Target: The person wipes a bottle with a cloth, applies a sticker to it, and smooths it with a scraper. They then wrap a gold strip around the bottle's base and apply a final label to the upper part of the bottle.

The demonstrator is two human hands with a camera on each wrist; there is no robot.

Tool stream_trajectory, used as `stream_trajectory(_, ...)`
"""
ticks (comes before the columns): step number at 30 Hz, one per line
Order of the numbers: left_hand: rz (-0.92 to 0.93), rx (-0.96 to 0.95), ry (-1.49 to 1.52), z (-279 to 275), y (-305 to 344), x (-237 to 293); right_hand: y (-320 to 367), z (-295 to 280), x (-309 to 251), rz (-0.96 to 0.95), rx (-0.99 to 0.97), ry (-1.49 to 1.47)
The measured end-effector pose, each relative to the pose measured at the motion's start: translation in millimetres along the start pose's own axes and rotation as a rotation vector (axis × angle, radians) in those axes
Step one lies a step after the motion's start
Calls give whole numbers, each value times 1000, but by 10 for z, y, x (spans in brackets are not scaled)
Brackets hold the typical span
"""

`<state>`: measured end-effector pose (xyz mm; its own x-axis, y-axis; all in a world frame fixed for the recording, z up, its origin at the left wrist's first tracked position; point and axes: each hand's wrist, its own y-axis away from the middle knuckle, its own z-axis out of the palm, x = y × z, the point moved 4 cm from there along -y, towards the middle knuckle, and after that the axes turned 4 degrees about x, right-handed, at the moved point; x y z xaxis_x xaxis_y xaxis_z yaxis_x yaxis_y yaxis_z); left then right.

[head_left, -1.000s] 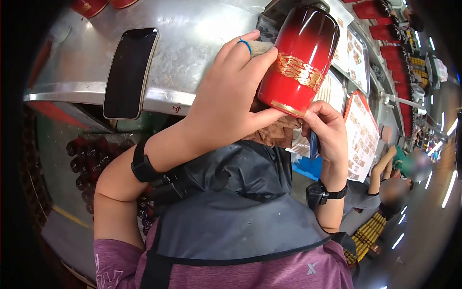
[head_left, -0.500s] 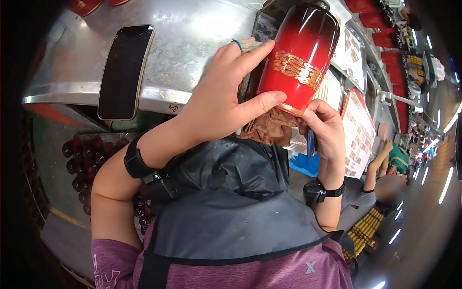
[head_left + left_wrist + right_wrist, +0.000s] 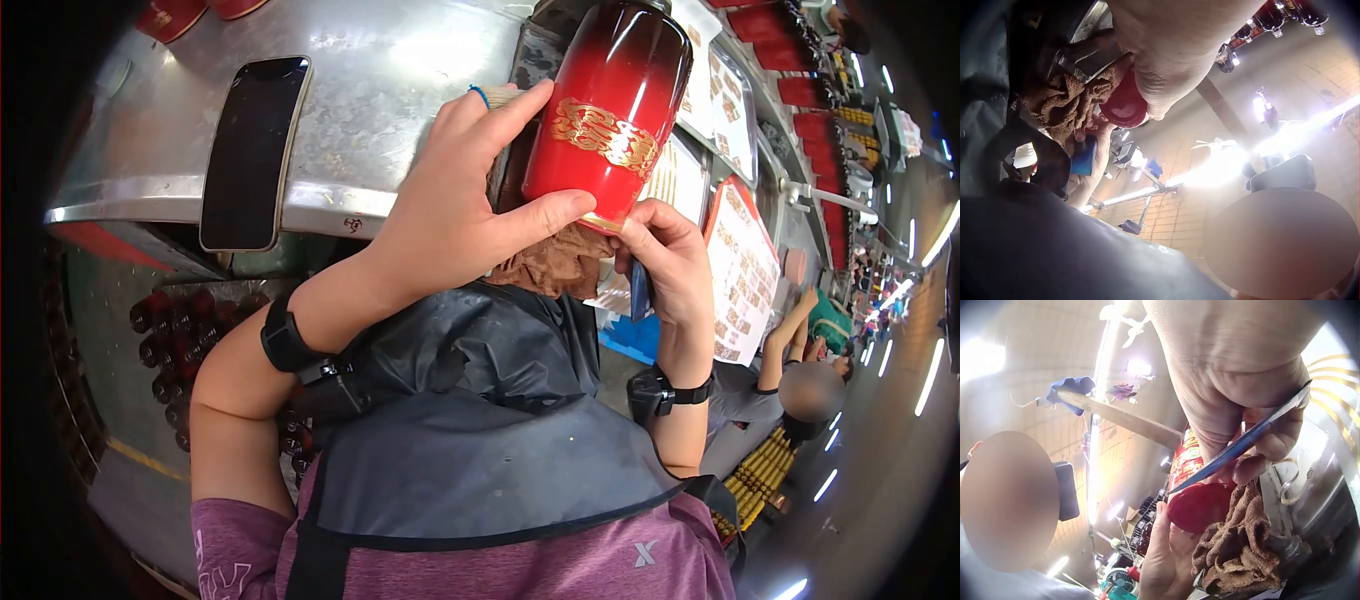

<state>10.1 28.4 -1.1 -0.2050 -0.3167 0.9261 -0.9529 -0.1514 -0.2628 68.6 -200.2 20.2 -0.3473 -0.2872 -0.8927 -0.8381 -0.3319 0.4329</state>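
Head view, top centre: 1 red canister [image 3: 605, 90] with a gold band [image 3: 605, 135], tilted, base toward the person. The left hand [image 3: 450, 215] grips its lower body, with the thumb across the near side and the index finger up the far side. At centre right, the right hand [image 3: 670, 270] pinches a thin blue blade [image 3: 640, 292] with its edge at the canister's bottom rim. In the right wrist view the blade crosses just above the round red base. A brown cloth [image 3: 555, 265] is bunched under the base, touching it. At upper left, 1 phone [image 3: 250, 150] lies on the metal counter [image 3: 400, 70].

Judgement: this looks like edge work along the bottom rim.
- Hold the blade shallow, nearly flat to the lacquer, so it does not dig in.
- Turn the canister with the left hand rather than chasing round with the blade.
- The left thumb tip sits near the blade's path, so shift it up.
- Let the cloth carry the base.
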Motion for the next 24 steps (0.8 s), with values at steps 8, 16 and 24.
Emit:
stream_trajectory(8, 25, 38, 4, 21, 3, -53, 0, 2, 8, -8, 4, 16)
stream_trajectory(16, -3, 35, -73, 48, 3, 59, 3, 4, -2, -17, 9, 37)
stream_trajectory(24, -31, 76, 65, -82, 70, -136, 0, 4, -4, -8, 12, 52)
